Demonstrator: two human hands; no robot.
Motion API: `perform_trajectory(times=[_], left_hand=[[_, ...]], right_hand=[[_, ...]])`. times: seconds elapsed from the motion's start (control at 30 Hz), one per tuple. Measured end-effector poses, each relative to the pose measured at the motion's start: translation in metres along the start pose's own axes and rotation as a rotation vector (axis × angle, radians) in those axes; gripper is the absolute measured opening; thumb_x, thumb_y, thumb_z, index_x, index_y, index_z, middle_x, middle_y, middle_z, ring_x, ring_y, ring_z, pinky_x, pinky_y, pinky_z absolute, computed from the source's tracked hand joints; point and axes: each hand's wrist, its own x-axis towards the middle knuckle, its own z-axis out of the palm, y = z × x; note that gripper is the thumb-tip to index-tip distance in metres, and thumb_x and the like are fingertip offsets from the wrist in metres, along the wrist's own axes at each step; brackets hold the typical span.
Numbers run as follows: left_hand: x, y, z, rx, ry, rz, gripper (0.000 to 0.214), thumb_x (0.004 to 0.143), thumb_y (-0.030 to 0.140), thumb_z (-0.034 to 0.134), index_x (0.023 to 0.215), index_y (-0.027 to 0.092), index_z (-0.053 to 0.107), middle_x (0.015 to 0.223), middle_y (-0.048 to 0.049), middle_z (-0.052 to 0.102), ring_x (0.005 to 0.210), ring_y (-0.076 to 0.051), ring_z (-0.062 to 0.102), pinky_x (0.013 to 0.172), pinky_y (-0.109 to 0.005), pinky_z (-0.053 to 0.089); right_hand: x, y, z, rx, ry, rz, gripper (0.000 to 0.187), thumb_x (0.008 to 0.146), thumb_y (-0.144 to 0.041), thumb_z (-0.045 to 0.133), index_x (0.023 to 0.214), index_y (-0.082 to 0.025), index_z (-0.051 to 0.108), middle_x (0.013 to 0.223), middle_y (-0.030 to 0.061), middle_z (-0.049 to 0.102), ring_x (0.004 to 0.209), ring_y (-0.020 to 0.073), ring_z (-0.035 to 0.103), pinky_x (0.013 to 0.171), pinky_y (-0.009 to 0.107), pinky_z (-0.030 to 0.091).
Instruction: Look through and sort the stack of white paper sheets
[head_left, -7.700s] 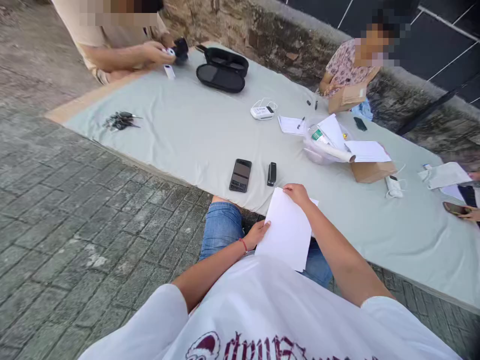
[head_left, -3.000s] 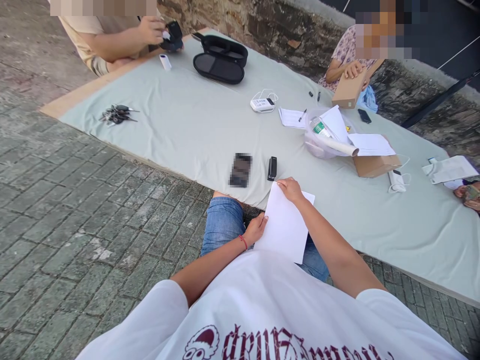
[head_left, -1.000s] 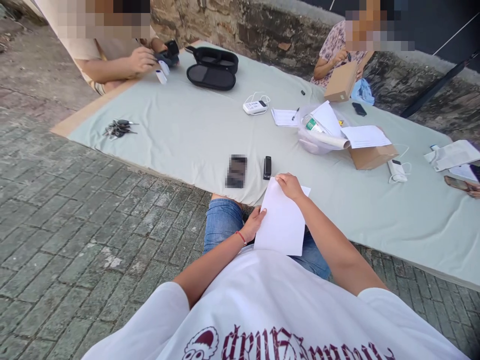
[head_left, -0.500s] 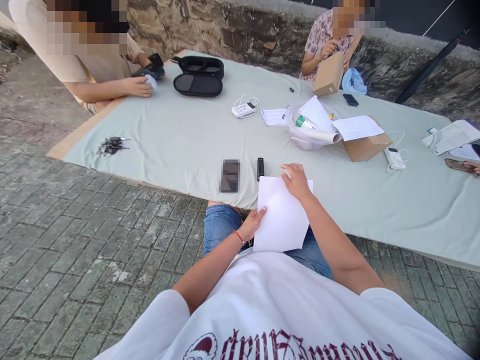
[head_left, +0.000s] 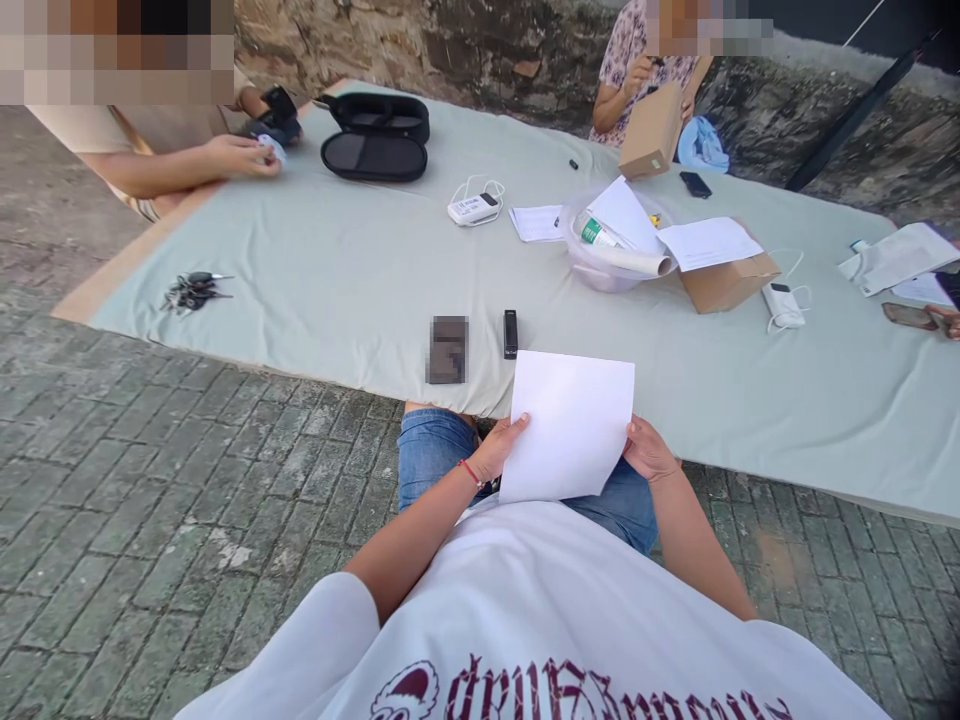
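Note:
I hold a white sheet of paper [head_left: 570,425] over my lap at the near edge of a low table. My left hand [head_left: 501,448] grips its left edge, thumb on top. My right hand [head_left: 646,450] grips its right edge, fingers behind the sheet. Just beyond the paper, a phone [head_left: 448,349] and a small black stapler [head_left: 511,333] lie on the grey cloth [head_left: 360,280].
Keys [head_left: 191,291] lie far left. A black case [head_left: 375,140], a white device [head_left: 472,208], a clear bowl with papers [head_left: 611,250] and a cardboard box [head_left: 724,285] sit farther back. One person [head_left: 150,150] sits at the far left, another holds a box [head_left: 651,130] at the back.
My right hand has come off the paper's top corner and taken the right edge lower down. The sheet now faces me squarely. My view has shifted a little to the right.

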Motion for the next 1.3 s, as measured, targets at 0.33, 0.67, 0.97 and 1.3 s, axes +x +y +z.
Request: perform_trajectory(times=[0.33, 0.67, 0.97, 1.3], left_hand=[[0.001, 0.002, 0.001, -0.058, 0.073, 0.031, 0.053, 0.072, 0.054, 0.076, 0.104, 0.012, 0.069, 0.098, -0.0128, 0.075, 0.092, -0.027, 0.07, 0.089, -0.041, 0.054], [0.004, 0.004, 0.0, -0.081, 0.127, 0.037, 0.049, 0.071, 0.052, 0.077, 0.099, 0.012, 0.071, 0.094, -0.0132, 0.075, 0.093, -0.03, 0.07, 0.09, -0.043, 0.053], [0.001, 0.007, -0.002, -0.145, 0.119, 0.023, 0.048, 0.073, 0.046, 0.078, 0.106, 0.013, 0.069, 0.09, -0.0124, 0.075, 0.095, -0.031, 0.07, 0.088, -0.043, 0.054], [0.005, 0.009, -0.005, -0.111, 0.116, 0.05, 0.046, 0.076, 0.049, 0.074, 0.105, 0.014, 0.068, 0.098, -0.0131, 0.075, 0.096, -0.03, 0.07, 0.092, -0.044, 0.054]], right_hand=[[-0.001, 0.019, 0.023, 0.09, -0.015, 0.141, 0.052, 0.068, -0.043, 0.083, 0.113, -0.023, 0.069, 0.121, 0.0091, 0.069, 0.112, 0.0288, 0.065, 0.099, 0.046, 0.051], [-0.001, 0.006, 0.035, -0.245, 0.072, 0.12, 0.05, 0.075, -0.052, 0.074, 0.115, -0.022, 0.071, 0.122, 0.0082, 0.069, 0.114, 0.0299, 0.063, 0.1, 0.046, 0.049], [-0.004, 0.002, 0.031, -0.395, -0.003, 0.064, 0.053, 0.082, -0.056, 0.066, 0.122, -0.022, 0.067, 0.122, 0.0088, 0.069, 0.115, 0.0293, 0.062, 0.1, 0.045, 0.048], [-0.008, 0.003, 0.031, -0.198, -0.028, 0.109, 0.051, 0.079, -0.057, 0.068, 0.112, -0.018, 0.071, 0.11, 0.01, 0.073, 0.101, 0.028, 0.068, 0.089, 0.041, 0.053]])
